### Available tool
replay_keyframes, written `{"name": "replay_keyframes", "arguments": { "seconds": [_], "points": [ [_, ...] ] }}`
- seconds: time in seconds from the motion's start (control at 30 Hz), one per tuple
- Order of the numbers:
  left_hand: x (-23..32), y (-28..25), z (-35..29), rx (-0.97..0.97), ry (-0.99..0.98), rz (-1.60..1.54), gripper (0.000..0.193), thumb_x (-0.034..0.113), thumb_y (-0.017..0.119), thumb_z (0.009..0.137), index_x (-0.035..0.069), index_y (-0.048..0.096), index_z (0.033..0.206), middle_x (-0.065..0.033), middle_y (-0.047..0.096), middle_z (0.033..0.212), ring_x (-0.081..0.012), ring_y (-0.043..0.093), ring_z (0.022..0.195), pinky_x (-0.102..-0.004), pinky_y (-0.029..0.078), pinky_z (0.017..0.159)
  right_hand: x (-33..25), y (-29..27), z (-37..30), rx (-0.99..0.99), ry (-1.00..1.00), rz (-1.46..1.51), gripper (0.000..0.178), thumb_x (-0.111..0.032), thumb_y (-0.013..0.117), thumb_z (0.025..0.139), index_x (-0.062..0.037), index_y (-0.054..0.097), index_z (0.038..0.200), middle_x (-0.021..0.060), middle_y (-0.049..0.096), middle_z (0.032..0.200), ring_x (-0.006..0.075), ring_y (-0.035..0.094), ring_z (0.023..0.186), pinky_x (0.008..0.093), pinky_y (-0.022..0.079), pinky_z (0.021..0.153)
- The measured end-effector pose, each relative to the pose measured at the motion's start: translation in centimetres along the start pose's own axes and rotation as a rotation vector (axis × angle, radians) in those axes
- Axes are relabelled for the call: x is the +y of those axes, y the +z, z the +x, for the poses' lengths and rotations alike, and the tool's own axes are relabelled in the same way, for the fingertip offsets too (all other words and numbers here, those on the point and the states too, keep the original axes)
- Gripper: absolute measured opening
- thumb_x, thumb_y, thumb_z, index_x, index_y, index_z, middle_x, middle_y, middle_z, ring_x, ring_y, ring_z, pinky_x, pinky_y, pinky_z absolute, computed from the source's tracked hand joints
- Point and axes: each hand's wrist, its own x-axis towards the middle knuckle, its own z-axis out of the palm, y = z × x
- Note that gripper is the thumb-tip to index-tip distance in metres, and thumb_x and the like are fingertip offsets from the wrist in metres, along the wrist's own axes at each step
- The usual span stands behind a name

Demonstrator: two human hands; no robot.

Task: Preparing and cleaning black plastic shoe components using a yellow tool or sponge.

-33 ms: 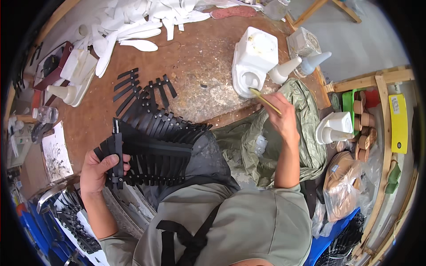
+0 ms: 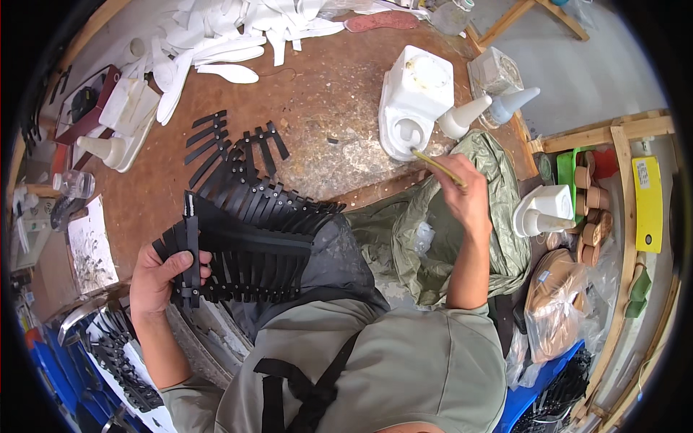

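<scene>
My left hand (image 2: 160, 283) is closed on a black studded strap (image 2: 191, 252), thumb on top. This strap belongs to, or lies against, a row of black straps (image 2: 242, 234) draped across my left thigh. In my right hand (image 2: 468, 189) is a thin yellowish brush (image 2: 442, 168), gripped between the fingers. Its tip is at the round mouth of a white plastic glue pot (image 2: 416, 90) near the bench's right edge; the bristles cannot be made out. More black strap pieces (image 2: 209, 148) spread onto the brown bench (image 2: 310, 94) beyond my left hand.
White sole-shaped pieces (image 2: 227, 54) pile up at the back left. Cone-capped bottles (image 2: 462, 115) stand right of the pot. A green plastic bag (image 2: 498, 173) hangs beside my right forearm. Tan soles in clear plastic (image 2: 552, 303) and another white pot (image 2: 545, 206) sit at the right.
My right hand and the brush have shifted slightly to the right and down, with the tip still by the pot's mouth. My left hand holds its place.
</scene>
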Motion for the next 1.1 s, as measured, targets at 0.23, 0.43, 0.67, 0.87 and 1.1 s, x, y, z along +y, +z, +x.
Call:
{"name": "replay_keyframes", "arguments": {
  "seconds": [0.23,0.43,0.67,0.87,1.1],
  "points": [
    [0.4,-0.3,-0.2,-0.014,-0.037,-0.027,0.025,0.004,0.062,0.082,-0.006,0.057,0.104,-0.0176,0.067,0.086,-0.0212,0.067,0.067,-0.0304,0.056,0.060,3.7,4.1,1.7,0.305,0.682,0.879,0.022,-0.010,0.061,0.086,0.0092,0.062,0.097,0.0119,0.066,0.080,0.0158,0.062,0.058,0.0258,0.051,0.058],
    [0.9,-0.5,-0.1,-0.083,-0.088,-0.074,0.032,0.005,0.063,0.082,-0.008,0.054,0.109,-0.0178,0.067,0.091,-0.0201,0.066,0.073,-0.0284,0.055,0.066,1.2,1.6,-0.5,0.397,0.352,0.360,0.022,-0.013,0.061,0.089,0.0039,0.064,0.103,0.0080,0.066,0.086,0.0097,0.058,0.075,0.0249,0.046,0.072],
    [0.0,-0.7,0.3,-0.169,-0.023,-0.111,0.024,0.008,0.061,0.086,-0.005,0.058,0.106,-0.0148,0.067,0.093,-0.0179,0.067,0.075,-0.0282,0.056,0.066,-6.1,1.2,1.5,0.060,0.114,0.786,0.019,-0.006,0.061,0.085,0.0082,0.063,0.097,0.0118,0.061,0.081,0.0133,0.054,0.062,0.0233,0.042,0.057],
    [0.1,-0.8,0.5,-0.222,-0.025,-0.135,0.025,0.011,0.063,0.087,-0.004,0.059,0.106,-0.0133,0.068,0.093,-0.0171,0.067,0.076,-0.0274,0.055,0.066,-19.4,8.9,5.8,-0.121,-0.404,0.895,0.017,-0.002,0.066,0.077,0.0077,0.064,0.091,0.0145,0.064,0.077,0.0184,0.058,0.062,0.0264,0.045,0.058],
    [0.1,-1.8,1.0,-0.304,-0.044,-0.151,0.028,0.012,0.062,0.087,-0.003,0.059,0.110,-0.0122,0.068,0.092,-0.0160,0.066,0.076,-0.0274,0.055,0.067,-23.6,11.8,8.9,-0.335,-0.665,0.785,0.017,0.005,0.071,0.071,0.0072,0.066,0.087,0.0145,0.065,0.078,0.0194,0.060,0.067,0.0269,0.046,0.058]
  ]
}}
